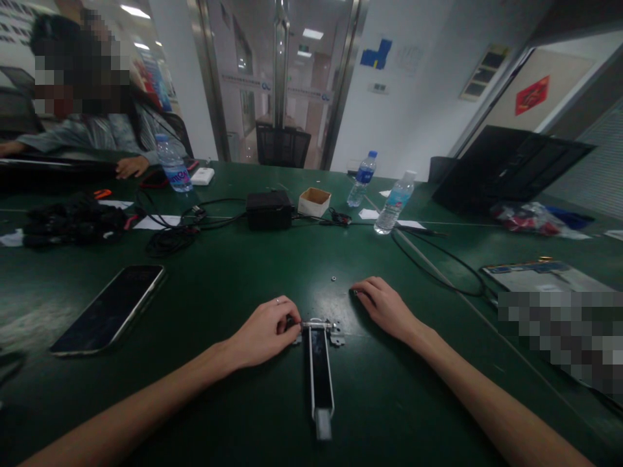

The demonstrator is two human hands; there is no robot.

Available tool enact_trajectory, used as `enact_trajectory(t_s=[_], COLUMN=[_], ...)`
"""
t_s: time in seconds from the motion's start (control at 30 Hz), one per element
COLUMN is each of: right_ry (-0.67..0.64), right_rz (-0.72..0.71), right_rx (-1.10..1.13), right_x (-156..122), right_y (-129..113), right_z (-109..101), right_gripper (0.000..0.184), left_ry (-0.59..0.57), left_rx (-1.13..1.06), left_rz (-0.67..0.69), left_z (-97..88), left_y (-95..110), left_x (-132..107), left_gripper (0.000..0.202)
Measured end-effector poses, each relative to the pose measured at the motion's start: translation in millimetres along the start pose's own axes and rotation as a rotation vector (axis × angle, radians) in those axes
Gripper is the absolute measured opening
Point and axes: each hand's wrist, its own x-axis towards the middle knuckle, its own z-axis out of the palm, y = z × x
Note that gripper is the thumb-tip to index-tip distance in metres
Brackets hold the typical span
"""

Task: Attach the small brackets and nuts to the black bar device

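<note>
Before me on the green table (233, 415) lies a metal latch-like fitting (332, 373), with a long U-shaped frame, a cross rod and flat bracket plates at its far end. My left hand (267, 331) is closed, thumb and fingers pinching the left end of the cross rod (317, 325). My right hand (384, 308) rests on the table to the right of the fitting. Its thumb and forefinger are pinched around a small metallic piece, too small to name. Between the hands and farther off lies a small nut (333, 279).
A phone (109, 311) lies at left. Farther back are a black box (269, 209), a small open carton (314, 204), cables (172, 240) and water bottles (395, 202). A monitor (511, 170) tilts at right. Another person (102, 133) sits at the far left.
</note>
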Motion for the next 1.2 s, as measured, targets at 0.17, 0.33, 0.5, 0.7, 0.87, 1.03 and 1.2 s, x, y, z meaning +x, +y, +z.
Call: enact_trajectory(t_s=[0.17,0.33,0.5,0.7,0.87,1.03,1.2], right_ry=[0.022,0.104,-0.016,-0.170,-0.066,-0.018,0.011], right_rz=[-0.034,0.023,0.045,-0.179,-0.216,-0.211,-0.191], right_rx=[0.074,0.004,-0.084,-0.072,-0.040,-0.066,-0.057], right_x=[0,3,9,15,14,11,9], right_y=[-7,-5,-6,-12,-16,-21,-22], right_z=[2,10,13,4,3,3,4], right_gripper=[0.025,0.035,0.053,0.045,0.033,0.030,0.031], left_ry=[-0.002,0.004,0.000,0.014,0.000,0.045,0.110], left_rx=[0.004,0.023,0.027,0.041,0.036,0.027,0.030], left_rz=[-0.004,0.018,0.005,0.020,0.001,0.009,0.017], left_z=[0.3,1.1,0.4,1.1,-0.4,-1.7,0.3], left_y=[-1,-1,0,0,1,0,-2], left_x=[0,1,1,2,1,1,0], left_gripper=[0.017,0.017,0.017,0.018,0.017,0.018,0.020])
